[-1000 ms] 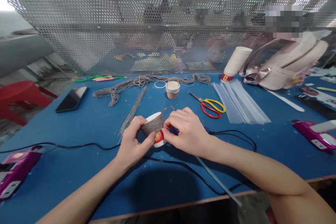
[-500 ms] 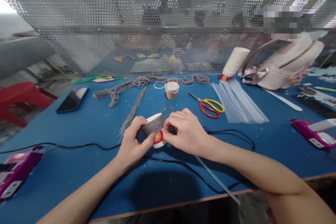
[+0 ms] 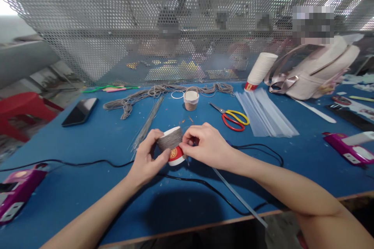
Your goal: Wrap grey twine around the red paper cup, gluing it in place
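My left hand (image 3: 149,155) is closed around a paper cup (image 3: 177,160), which is tilted above the table. Grey cord (image 3: 170,139) is wound in close rows around the cup's upper part; the red printed band and white end stay bare below. At the cup's right side, my right hand (image 3: 204,144) pinches with thumb and forefinger at the lower edge of the winding, apparently on the cord; the fingertips cover most of it. Under my right wrist a translucent glue stick (image 3: 239,196) slants towards the table edge. Whatever it is attached to is mostly hidden by the hand.
Beyond my hands stand a small lidded cup (image 3: 191,101), red-and-yellow scissors (image 3: 230,118), clear plastic strips (image 3: 264,114) and grey cord hanks (image 3: 152,92). Stacked cups (image 3: 261,71) lean near a backpack (image 3: 318,70). Black cables (image 3: 204,181) cross the table. A phone (image 3: 80,112) lies left.
The cup has turned slightly, so more of its red print shows. My right hand has shifted a little, still pinching at the cup's side. My left hand keeps its hold.
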The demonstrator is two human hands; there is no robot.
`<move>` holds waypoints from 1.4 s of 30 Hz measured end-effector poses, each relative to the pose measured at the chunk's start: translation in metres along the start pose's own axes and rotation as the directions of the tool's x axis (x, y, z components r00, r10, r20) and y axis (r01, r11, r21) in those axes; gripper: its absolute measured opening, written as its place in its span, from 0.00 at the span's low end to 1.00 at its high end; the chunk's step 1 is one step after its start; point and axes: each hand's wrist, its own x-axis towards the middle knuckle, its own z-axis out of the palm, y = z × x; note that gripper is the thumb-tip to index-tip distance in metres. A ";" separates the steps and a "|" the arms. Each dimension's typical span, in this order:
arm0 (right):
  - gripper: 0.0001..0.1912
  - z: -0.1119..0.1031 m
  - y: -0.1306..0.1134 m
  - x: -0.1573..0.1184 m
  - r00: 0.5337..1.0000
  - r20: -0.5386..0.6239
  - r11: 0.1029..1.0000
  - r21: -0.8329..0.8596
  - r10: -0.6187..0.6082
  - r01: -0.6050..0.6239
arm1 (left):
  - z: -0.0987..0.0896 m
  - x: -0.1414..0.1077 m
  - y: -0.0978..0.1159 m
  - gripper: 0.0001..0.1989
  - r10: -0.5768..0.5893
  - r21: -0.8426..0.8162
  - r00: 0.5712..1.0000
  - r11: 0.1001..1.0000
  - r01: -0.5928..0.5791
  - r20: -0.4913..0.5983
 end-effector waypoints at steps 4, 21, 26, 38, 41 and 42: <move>0.08 -0.004 -0.002 0.001 1.000 0.021 1.000 0.019 0.020 -0.021 | 0.000 0.002 0.002 0.05 -0.035 -0.043 0.999 0.998 0.036 0.012; 0.07 -0.001 0.004 0.000 0.999 0.001 0.998 -0.028 -0.052 0.052 | -0.001 -0.002 -0.021 0.07 -0.056 -0.169 0.998 0.984 0.062 0.038; 0.07 -0.004 0.003 0.003 1.000 -0.002 0.999 -0.021 -0.024 0.024 | -0.001 0.001 -0.009 0.07 -0.120 -0.159 0.991 0.979 0.127 0.050; 0.06 -0.013 0.005 0.004 1.000 -0.009 0.995 0.094 -0.018 0.019 | -0.002 0.006 0.006 0.11 -0.222 -0.183 0.975 0.959 0.215 -0.018; 0.04 -0.009 0.003 -0.001 0.995 -0.002 0.995 -0.009 -0.096 0.096 | -0.002 0.006 0.006 0.10 -0.206 -0.188 0.978 0.962 0.198 -0.024; 0.04 -0.008 0.003 -0.002 0.993 0.004 0.993 -0.034 -0.116 0.116 | -0.002 0.006 0.006 0.10 -0.204 -0.188 0.979 0.962 0.196 -0.024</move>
